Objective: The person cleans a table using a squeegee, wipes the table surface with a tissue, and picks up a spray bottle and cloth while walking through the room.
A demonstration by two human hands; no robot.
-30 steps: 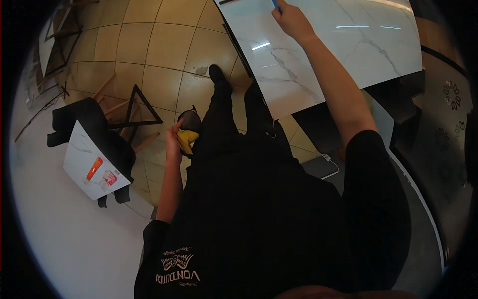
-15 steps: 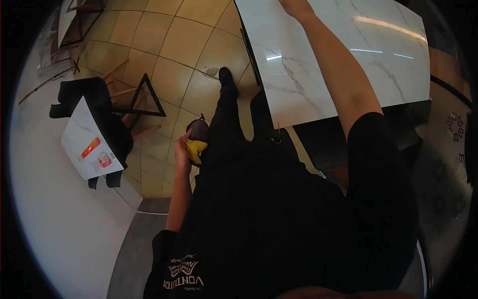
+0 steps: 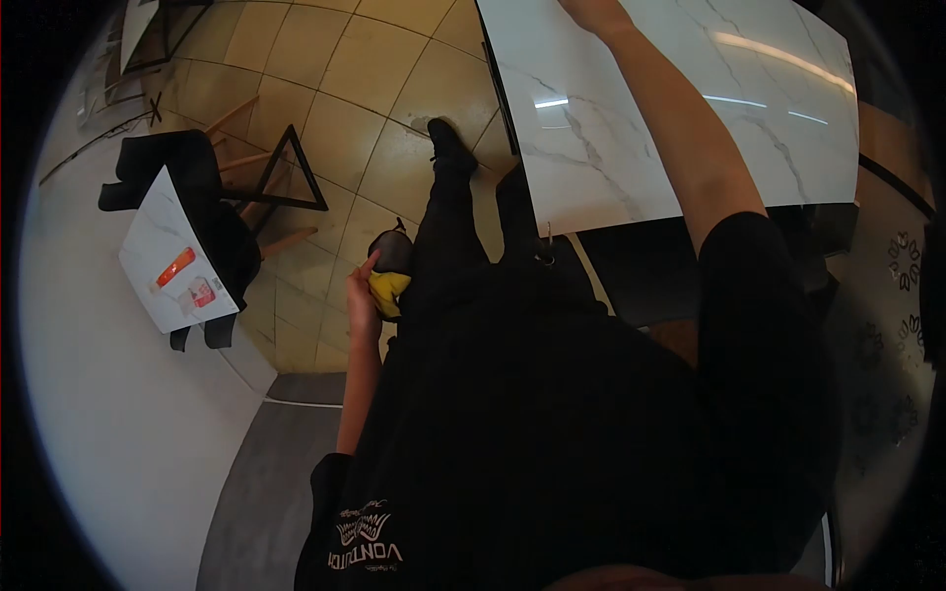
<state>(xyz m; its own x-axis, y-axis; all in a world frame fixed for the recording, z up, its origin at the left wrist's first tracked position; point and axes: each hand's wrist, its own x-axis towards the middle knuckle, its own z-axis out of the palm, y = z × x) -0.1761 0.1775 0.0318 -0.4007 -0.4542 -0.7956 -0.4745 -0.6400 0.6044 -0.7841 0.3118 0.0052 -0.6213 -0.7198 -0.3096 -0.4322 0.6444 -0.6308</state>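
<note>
My left hand (image 3: 364, 294) is down beside my left thigh. It is closed on a rounded dark mesh item with yellow fabric (image 3: 390, 286), possibly a cap or pouch; its exact kind is unclear. A finger lies along its side. My right arm stretches over a white marble-patterned table (image 3: 591, 148). At the top edge of the view, my right hand (image 3: 594, 14) is over the tabletop. Its fingers are cut off by the frame, so what they do or hold is hidden.
At left, a smaller marble-topped table (image 3: 148, 261) carries an orange-red packet (image 3: 176, 268) and a pink-and-white item (image 3: 198, 293). Black chairs (image 3: 168, 163) with wooden legs stand around it. A dark seat (image 3: 641, 271) is under the large table's near edge. Tiled floor (image 3: 345, 59) lies ahead.
The camera view has shifted slightly, and my forward foot has moved a little up. My left hand keeps its hold; my right arm stays stretched over the table.
</note>
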